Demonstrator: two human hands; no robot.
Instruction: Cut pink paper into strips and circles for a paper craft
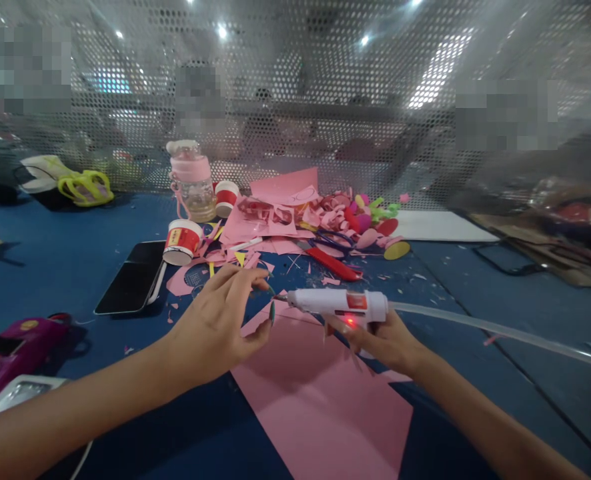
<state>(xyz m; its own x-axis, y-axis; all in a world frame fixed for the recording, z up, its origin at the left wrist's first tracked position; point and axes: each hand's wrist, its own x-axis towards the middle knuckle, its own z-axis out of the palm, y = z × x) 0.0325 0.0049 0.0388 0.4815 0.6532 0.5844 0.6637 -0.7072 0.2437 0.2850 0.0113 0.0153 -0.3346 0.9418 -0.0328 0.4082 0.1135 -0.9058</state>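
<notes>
My right hand (375, 337) grips a white hot glue gun (330, 303), its red light lit. A long clear glue stick (480, 323) runs out of its back to the right. My left hand (225, 317) is held at the metal nozzle, thumb and forefinger curled toward each other around its tip. Thin dark green edges show at these fingertips; whether they are nails or a small held piece is hard to tell. Below both hands lies a pink sheet of paper (325, 400) on the blue table (175, 427).
Behind the hands are pink paper scraps (270, 220), a red-handled cutter (333, 262) and dark-handled scissors (335, 241). To the left stand paper cups (182, 241), a bottle (193, 183) and a phone (133, 280). A purple device (20, 353) lies at far left. Perforated metal mesh (325, 120) rises behind.
</notes>
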